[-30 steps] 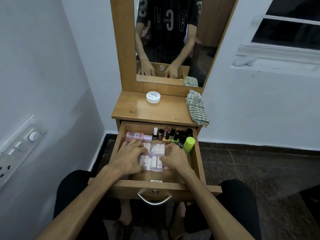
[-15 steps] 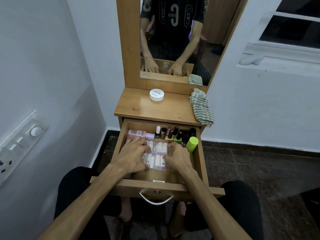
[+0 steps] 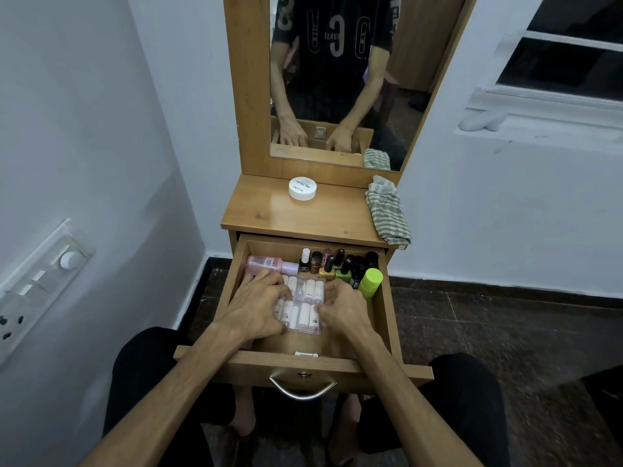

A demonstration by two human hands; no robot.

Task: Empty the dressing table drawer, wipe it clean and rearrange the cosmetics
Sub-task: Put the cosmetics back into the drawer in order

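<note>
A clear case of small bottles (image 3: 301, 310) is being gripped inside the open drawer (image 3: 384, 308), left hand (image 3: 259, 306) and right hand (image 3: 344, 310) fingers clamped on its sides.

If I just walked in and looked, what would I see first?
Probably the two hands, left hand and right hand, gripping a clear case of little bottles in the open drawer. Next, the bright green cap in the drawer's back right corner, and the white round tin on the tabletop above.
</note>
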